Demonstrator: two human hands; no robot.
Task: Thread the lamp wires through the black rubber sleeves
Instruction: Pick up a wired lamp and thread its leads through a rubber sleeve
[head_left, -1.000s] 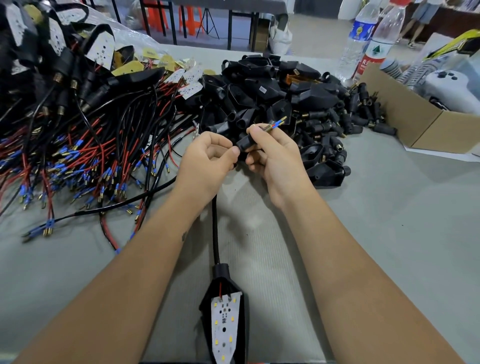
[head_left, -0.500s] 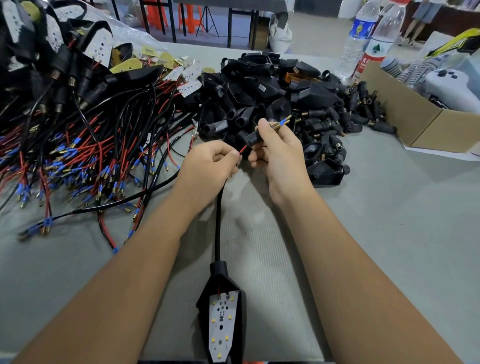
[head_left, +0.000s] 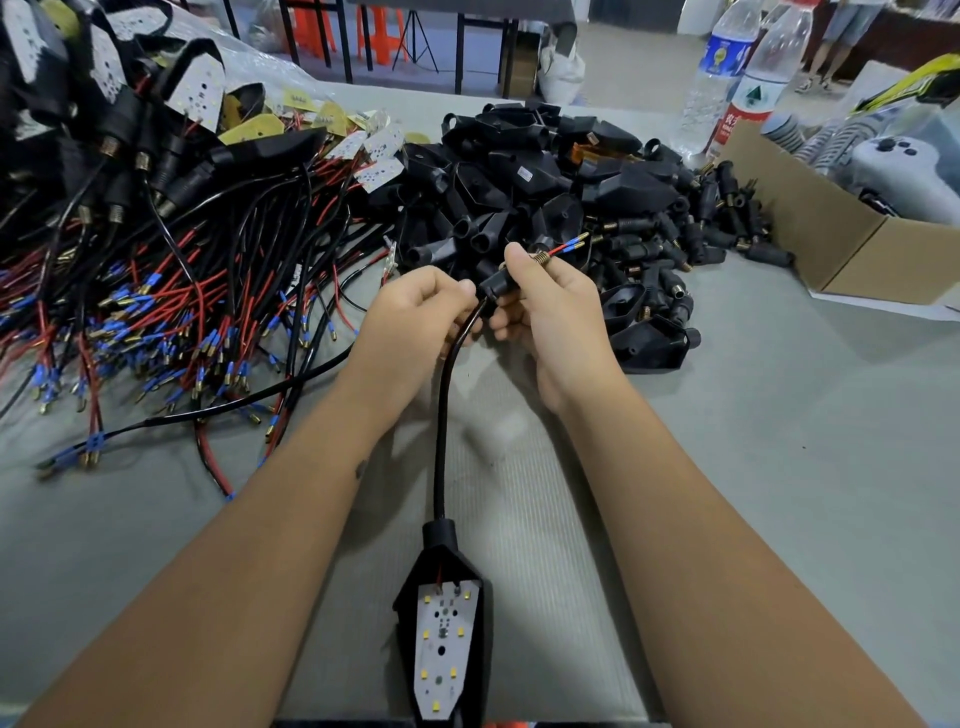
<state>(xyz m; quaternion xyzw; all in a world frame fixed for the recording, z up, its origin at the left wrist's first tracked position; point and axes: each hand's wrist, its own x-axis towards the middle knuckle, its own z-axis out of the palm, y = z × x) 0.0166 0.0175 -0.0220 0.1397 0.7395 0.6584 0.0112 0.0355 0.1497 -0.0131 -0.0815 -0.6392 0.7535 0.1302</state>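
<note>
In the head view, a short black rubber sleeve (head_left: 500, 283) is held between thumb and curled fingers of the right hand (head_left: 553, 322), above a grey cloth-covered table (head_left: 753, 441). From the sleeve's far end a brass spring collar (head_left: 541, 256) is seen to protrude beside the right thumb, and past it the lamp's thin red and black wires with blue-and-brass tips (head_left: 571, 244) are shown sticking out, up and to the right of that hand. The left hand (head_left: 415, 317) is closed in a pinch on the black sheathed lamp cable (head_left: 444, 415) just where it enters the sleeve's near end; the two hands are held close together, fingertips almost touching. From the left hand the cable is seen running down between the forearms to a black wedge-shaped lamp housing with a white LED board (head_left: 447, 639), laid face up on the table near the person. To the left of the left hand a tangle of red and black wires with blue crimp terminals (head_left: 156, 312) is spread out, with more finished lamps (head_left: 197, 88) heaped beyond it. Beyond and to the right of the right hand a heap of empty black plastic lamp housings and rubber sleeves (head_left: 571, 182) is piled. Further right, an open brown cardboard box (head_left: 810, 234) and two clear plastic water bottles (head_left: 748, 83) are seen standing.
</note>
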